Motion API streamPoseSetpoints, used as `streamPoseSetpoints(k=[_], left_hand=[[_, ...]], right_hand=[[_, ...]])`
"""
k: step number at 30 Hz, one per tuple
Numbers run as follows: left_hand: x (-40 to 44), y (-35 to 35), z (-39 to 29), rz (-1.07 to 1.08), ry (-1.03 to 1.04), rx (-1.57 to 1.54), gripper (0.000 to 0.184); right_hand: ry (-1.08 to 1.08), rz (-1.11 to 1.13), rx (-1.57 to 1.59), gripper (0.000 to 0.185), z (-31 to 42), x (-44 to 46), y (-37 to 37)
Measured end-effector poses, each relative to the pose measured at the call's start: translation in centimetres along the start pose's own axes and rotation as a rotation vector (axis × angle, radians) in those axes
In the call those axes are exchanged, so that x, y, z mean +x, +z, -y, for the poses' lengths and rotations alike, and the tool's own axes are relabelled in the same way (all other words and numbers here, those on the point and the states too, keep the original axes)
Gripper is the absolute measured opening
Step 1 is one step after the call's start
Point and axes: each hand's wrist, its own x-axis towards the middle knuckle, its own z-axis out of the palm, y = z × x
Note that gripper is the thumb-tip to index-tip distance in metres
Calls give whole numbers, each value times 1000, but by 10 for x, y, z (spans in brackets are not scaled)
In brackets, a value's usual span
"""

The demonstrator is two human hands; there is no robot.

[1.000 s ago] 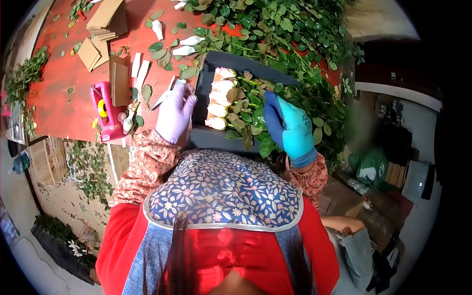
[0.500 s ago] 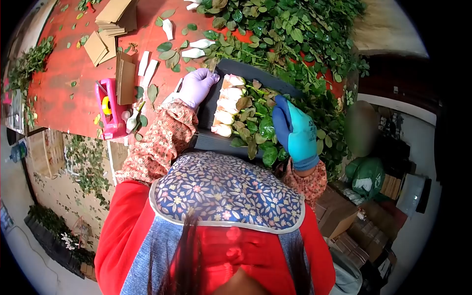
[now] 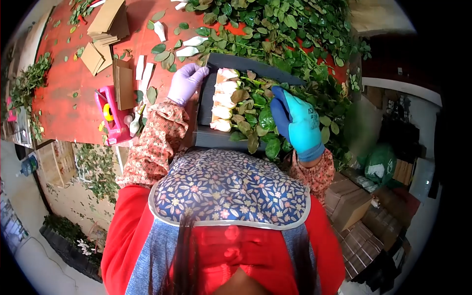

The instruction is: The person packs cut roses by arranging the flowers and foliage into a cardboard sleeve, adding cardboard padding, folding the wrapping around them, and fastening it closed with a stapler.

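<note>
My left hand, in a thin purple glove, pinches the left edge of a black corrugated sheet. A row of several pale pink and cream roses lies on that sheet, heads lined up towards my left hand. Their leafy stems stretch right. Over the stems is my right hand, in a teal and dark blue work glove, with its fingers closed around them; the fingertips are partly hidden by leaves. The sheet's far side stands up behind the flowers.
A pink tape dispenser with yellow tape stands left, beside brown cardboard pieces. White foam-like sleeves and loose leaves are scattered on the red table. Piled rose greenery fills the far side. Cardboard boxes sit low right.
The view has shifted a little. My left hand has slid slightly left, thumb and fingers now more pinched at the sheet's edge. My right hand stays by the stems.
</note>
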Motion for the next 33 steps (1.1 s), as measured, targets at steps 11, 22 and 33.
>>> streamPoseSetpoints(k=[11,22,33], left_hand=[[-105,1,-41,186,-93,180,14],[-90,14,-44,120,-122,273,25],[-85,19,-29,57,94,456,29]], right_hand=[[-139,201,-118,30,11,-10,13],[-117,216,-408,39,4,-2,33],[-52,476,-525,48,10,17,42]])
